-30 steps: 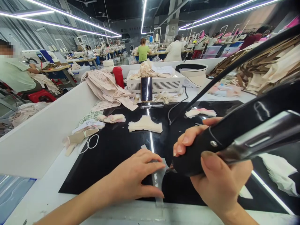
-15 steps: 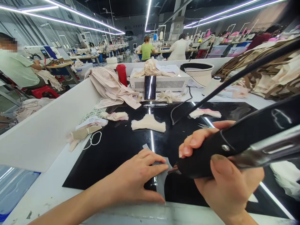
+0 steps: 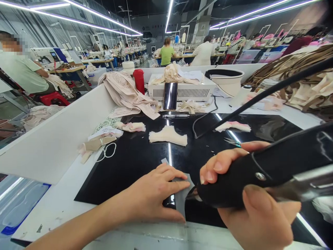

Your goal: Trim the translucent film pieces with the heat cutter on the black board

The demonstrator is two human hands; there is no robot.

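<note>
My left hand lies palm down with its fingers spread, pressing a thin translucent grey piece onto the glossy black mat. In my right hand is a thick black handheld tool with a metal lever along its side. My fingers wrap around its front end, and the thumb rests by the lever. The tool's shiny tip points left, close to the right edge of the grey piece. I cannot tell whether it touches. Further back lies a stack of cream shaped pieces.
A black cord crosses above the mat on the right. Small scissors lie behind my right hand. At the back stand a phone, a vented white box and a red cup. Fabric strips pile up left; co-workers sit beyond.
The view has shifted slightly, so the scene sits further right. The tool has tilted a little at its rear end. My left hand stays on the grey piece.
</note>
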